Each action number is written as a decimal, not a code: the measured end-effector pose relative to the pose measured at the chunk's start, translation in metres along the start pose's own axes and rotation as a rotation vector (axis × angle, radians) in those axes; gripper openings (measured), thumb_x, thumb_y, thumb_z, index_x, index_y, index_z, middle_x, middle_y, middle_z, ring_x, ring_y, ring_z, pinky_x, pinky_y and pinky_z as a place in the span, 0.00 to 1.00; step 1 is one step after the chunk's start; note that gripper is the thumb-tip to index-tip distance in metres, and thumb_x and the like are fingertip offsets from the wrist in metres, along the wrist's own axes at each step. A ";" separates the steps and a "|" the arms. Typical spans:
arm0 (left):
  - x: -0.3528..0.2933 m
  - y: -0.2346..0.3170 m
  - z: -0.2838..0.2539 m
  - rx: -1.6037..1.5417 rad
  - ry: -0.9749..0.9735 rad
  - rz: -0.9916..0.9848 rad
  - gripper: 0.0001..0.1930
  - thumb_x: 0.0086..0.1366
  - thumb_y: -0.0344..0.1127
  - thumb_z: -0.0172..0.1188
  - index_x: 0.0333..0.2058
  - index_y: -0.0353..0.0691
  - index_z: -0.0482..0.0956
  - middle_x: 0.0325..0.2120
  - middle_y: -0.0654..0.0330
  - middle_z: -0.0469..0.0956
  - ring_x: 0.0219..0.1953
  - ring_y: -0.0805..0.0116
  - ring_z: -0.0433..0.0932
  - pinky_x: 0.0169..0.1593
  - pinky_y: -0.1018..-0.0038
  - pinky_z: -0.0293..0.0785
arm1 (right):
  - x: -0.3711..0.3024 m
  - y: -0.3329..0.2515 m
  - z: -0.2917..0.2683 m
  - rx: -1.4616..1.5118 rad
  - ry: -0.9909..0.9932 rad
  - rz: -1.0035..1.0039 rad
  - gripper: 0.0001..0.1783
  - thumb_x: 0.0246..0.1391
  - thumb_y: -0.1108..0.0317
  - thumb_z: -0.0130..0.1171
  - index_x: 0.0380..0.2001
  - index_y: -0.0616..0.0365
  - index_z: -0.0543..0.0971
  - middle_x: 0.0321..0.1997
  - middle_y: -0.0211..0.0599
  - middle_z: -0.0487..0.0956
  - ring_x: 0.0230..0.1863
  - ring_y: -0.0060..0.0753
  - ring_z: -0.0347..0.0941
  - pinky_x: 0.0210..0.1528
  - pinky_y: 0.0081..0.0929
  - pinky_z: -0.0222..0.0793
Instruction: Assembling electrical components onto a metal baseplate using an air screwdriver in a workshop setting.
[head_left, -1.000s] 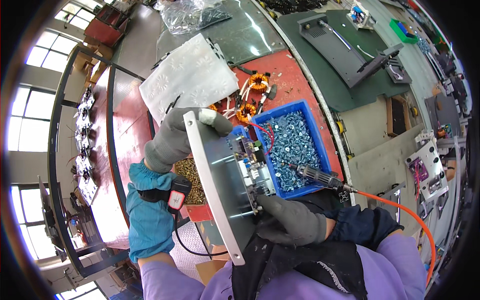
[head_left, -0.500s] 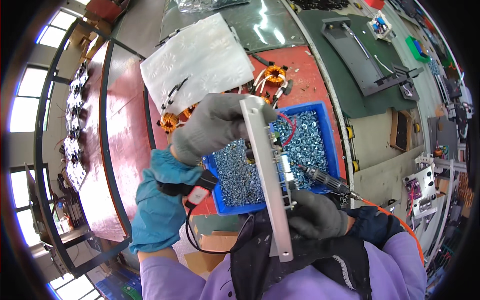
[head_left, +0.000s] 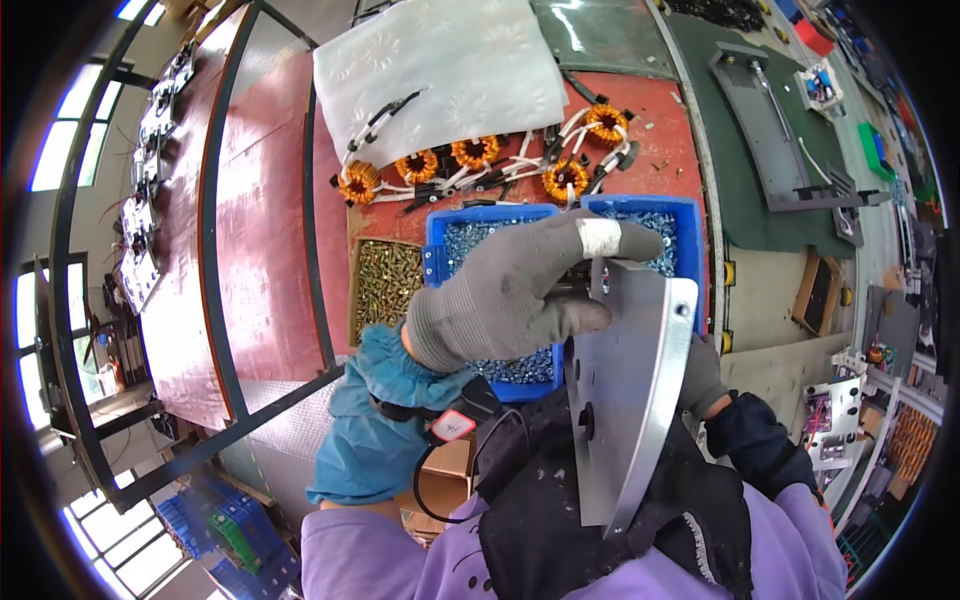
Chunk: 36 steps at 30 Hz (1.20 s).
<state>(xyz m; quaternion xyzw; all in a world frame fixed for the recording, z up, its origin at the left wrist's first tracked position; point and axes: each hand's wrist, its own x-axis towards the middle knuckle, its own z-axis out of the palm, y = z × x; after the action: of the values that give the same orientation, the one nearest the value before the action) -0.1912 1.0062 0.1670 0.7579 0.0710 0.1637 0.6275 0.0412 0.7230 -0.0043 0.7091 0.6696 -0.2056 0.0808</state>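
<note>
A grey metal panel [head_left: 632, 375] with a bright flanged edge stands tilted in front of my body. My left hand [head_left: 530, 285], in a grey glove with white tape on one finger, grips its upper end, thumb on the near face. My right hand [head_left: 704, 378], also gloved, is behind the panel's right edge; its fingers are hidden. Under my left hand is a blue bin [head_left: 436, 235] of small silvery fasteners. Another blue bin [head_left: 697, 250] with similar pieces stands beyond the panel. Left of them lies a box of brass-coloured screws [head_left: 385, 285].
Several copper-wound ring coils [head_left: 475, 152] with white leads lie on the red tabletop [head_left: 660, 130], beside a white foam sheet [head_left: 440, 75]. A black metal frame [head_left: 210, 210] stands left. On the right, a green mat [head_left: 715, 110] carries a dark bracket [head_left: 765, 140].
The panel has turned from nearly edge-on to show its broad face, and the circuit parts on it are now hidden. The power screwdriver has gone out of sight. The view has shifted.
</note>
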 end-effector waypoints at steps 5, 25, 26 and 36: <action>-0.022 -0.002 0.009 -0.048 0.154 -0.081 0.36 0.61 0.49 0.67 0.60 0.32 0.68 0.48 0.54 0.76 0.49 0.65 0.78 0.53 0.69 0.74 | 0.005 0.029 0.064 0.240 0.009 0.089 0.30 0.47 0.45 0.66 0.46 0.53 0.71 0.28 0.37 0.80 0.33 0.43 0.78 0.49 0.42 0.63; -0.064 -0.195 0.074 1.105 0.347 -0.700 0.05 0.59 0.36 0.58 0.33 0.46 0.80 0.37 0.59 0.76 0.39 0.56 0.77 0.45 0.60 0.71 | 0.010 0.036 -0.052 1.399 0.065 0.343 0.27 0.58 0.58 0.62 0.56 0.57 0.67 0.37 0.26 0.71 0.34 0.17 0.65 0.38 0.21 0.67; -0.060 -0.196 0.075 1.032 0.432 -0.770 0.06 0.59 0.37 0.59 0.32 0.44 0.80 0.37 0.58 0.76 0.39 0.55 0.77 0.44 0.59 0.72 | 0.005 0.038 -0.059 1.366 0.094 0.373 0.28 0.57 0.57 0.63 0.56 0.56 0.66 0.37 0.25 0.71 0.33 0.16 0.65 0.35 0.20 0.67; -0.074 -0.199 0.036 0.991 0.491 -0.870 0.06 0.63 0.35 0.56 0.35 0.43 0.80 0.38 0.55 0.76 0.35 0.51 0.79 0.40 0.58 0.76 | 0.012 0.032 -0.071 1.594 0.071 0.514 0.31 0.56 0.56 0.62 0.58 0.56 0.65 0.38 0.27 0.72 0.31 0.16 0.67 0.28 0.19 0.67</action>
<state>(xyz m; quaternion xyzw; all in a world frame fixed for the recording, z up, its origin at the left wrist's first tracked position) -0.2284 0.9898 -0.0446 0.7983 0.5737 0.0126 0.1828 0.0857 0.7593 0.0498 0.6904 0.1433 -0.5702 -0.4216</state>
